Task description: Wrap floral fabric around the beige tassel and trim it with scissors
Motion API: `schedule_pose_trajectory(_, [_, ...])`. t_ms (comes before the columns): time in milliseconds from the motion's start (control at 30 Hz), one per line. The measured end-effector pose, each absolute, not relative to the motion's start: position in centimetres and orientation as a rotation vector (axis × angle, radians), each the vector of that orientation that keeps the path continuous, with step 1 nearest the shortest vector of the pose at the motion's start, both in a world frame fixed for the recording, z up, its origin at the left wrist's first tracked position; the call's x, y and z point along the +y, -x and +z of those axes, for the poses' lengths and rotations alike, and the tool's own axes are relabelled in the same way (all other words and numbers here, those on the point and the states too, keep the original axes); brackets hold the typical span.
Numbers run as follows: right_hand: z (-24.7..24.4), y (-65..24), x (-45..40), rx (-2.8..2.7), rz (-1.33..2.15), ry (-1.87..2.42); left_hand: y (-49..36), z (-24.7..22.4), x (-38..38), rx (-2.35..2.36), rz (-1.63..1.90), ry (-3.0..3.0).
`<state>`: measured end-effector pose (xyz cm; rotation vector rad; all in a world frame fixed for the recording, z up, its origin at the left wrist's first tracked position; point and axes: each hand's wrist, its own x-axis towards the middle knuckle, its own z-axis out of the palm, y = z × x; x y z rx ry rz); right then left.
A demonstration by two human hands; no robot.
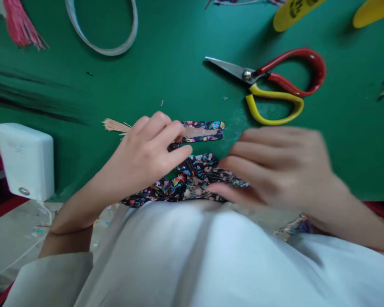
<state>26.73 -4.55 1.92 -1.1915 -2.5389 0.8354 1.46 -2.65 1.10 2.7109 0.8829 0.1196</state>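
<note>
My left hand (155, 147) lies over a narrow floral fabric strip (219, 131), its fingers curled down on it and its thumb stretched toward the right. The strip is dark with coloured flowers and has a pale, shiny band along its middle. A bundle of tan fibres (115, 125) sticks out to the left from beneath my left hand. Nearer my body, a bunched black floral cloth (195, 170) lies at the table edge. My right hand (275, 164) is over the right end of this cloth, blurred by motion. Its fingers are bent, and whether they grip the cloth is unclear.
Red-and-yellow-handled scissors (251, 76) lie partly spread beyond my right hand. Yellow bottles (294, 15) are at the far right. A white box-shaped device (27, 160) with a cable stands left. A pale ring band (112, 51) and pink tassel (19, 25) lie on the green table (166, 55).
</note>
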Motion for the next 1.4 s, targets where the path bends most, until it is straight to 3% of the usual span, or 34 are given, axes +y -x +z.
schedule_pose_trajectory(67, [1.7,-25.1,-5.7,-2.797,0.573,1.041,-1.9,0.8,-3.1,0.858,0.091,-2.756])
schedule_pose_trajectory(200, [0.1,-23.6,-7.4,-2.794,0.473,1.038,-2.3,0.6,-3.4,0.803,0.037,-2.808])
schedule_pose_trajectory(333, [-0.2,-24.1,-7.8,-2.632,0.664,1.001,-1.9,0.8,-3.0,0.783,0.03,-2.754])
schedule_pose_trajectory(500, [0.9,-25.1,-7.5,-2.202,1.163,0.995,-0.8,2.2,-1.9,0.787,0.205,-2.346])
schedule_pose_trajectory(633, [1.0,-25.6,-7.0,-1.891,1.416,1.18,-0.4,3.4,-1.6,0.908,0.242,-2.058])
schedule_pose_trajectory(933, [-0.1,-25.4,-5.1,-1.661,1.485,1.431,-0.4,2.8,-1.5,1.159,0.214,-1.706])
schedule_pose_trajectory(1400, [-1.1,-26.1,-5.2,-1.601,1.504,1.429,-0.9,3.1,-1.7,1.041,0.16,-1.864])
